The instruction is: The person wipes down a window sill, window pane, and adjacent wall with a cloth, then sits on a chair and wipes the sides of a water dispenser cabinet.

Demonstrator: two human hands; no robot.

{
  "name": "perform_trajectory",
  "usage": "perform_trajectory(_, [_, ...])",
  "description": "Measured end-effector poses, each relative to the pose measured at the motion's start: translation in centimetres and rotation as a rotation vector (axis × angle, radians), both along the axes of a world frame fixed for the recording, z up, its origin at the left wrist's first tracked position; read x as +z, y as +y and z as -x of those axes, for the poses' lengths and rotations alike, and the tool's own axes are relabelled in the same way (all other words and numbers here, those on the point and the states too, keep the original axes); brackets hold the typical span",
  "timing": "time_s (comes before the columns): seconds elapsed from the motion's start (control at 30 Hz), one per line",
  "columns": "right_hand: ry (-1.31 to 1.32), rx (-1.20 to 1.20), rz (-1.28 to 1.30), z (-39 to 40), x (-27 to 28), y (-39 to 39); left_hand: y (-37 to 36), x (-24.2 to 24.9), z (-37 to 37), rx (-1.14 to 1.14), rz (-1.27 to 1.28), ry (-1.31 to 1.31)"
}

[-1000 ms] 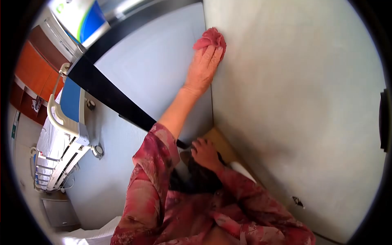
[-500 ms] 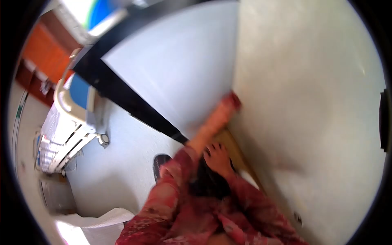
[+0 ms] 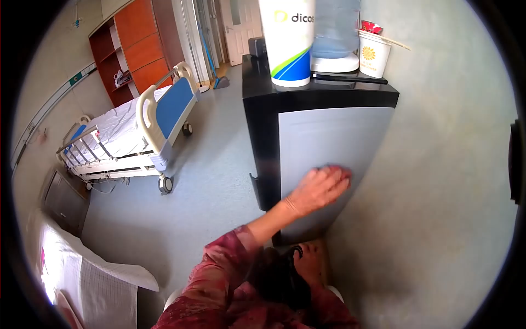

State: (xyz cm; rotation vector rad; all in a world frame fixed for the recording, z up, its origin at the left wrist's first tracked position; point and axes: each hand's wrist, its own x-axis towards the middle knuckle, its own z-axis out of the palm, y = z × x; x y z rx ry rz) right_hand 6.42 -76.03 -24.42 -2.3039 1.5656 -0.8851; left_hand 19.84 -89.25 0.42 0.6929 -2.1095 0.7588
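Observation:
My left hand (image 3: 320, 189) reaches from a red patterned sleeve (image 3: 222, 263) to the light grey front panel (image 3: 312, 137) of a black cabinet. Its fingers are bent and pressed together around a small dark red thing (image 3: 344, 172), which looks like a cloth and lies against the panel. Much of it is hidden by the fingers, and it is slightly blurred. My right hand cannot be seen.
On the cabinet top (image 3: 329, 97) stand a tall white cup (image 3: 287, 46), a water bottle (image 3: 335, 27) and a paper cup (image 3: 375, 55) with sticks. A wheeled bed (image 3: 118, 131) stands left. Below are bare toes (image 3: 309, 255); a pale wall (image 3: 438, 164) is right.
The view has tilted up, bringing the cabinet top and its cups into sight. My left hand is now higher on the panel, with its fingers bent around the red thing.

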Motion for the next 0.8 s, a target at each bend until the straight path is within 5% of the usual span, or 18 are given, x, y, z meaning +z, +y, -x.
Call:
perform_trajectory(0.1, [-0.014, 0.0, 0.006, -0.3, -0.5, 0.1, 2.5, 7.4, -2.5, 0.231, 0.372, 0.113])
perform_trajectory(0.23, [-0.008, 0.007, 0.108, -0.5, 0.6, 0.6, 3.5, 9.0, -4.7, 0.406, 0.356, 0.113])
perform_trajectory(0.53, [0.074, 0.034, 0.133, -0.8, 2.1, 1.9, 8.7, -12.7, -9.0, 0.379, -0.324, -0.285])
perform_trajectory(0.7, [0.102, 0.01, 0.094, -1.4, 2.0, 2.0, 15.0, -25.1, -11.5, 0.493, -0.8, 0.018])
perform_trajectory(0.77, [0.096, 0.024, 0.085, -1.4, 1.8, 2.0, 17.1, -26.8, -11.2, 0.525, -0.87, 0.595])
perform_trajectory(0.8, [0.102, 0.02, 0.085, -1.6, 1.3, 1.8, 17.4, -26.8, -11.0, 0.519, -0.873, 0.599])
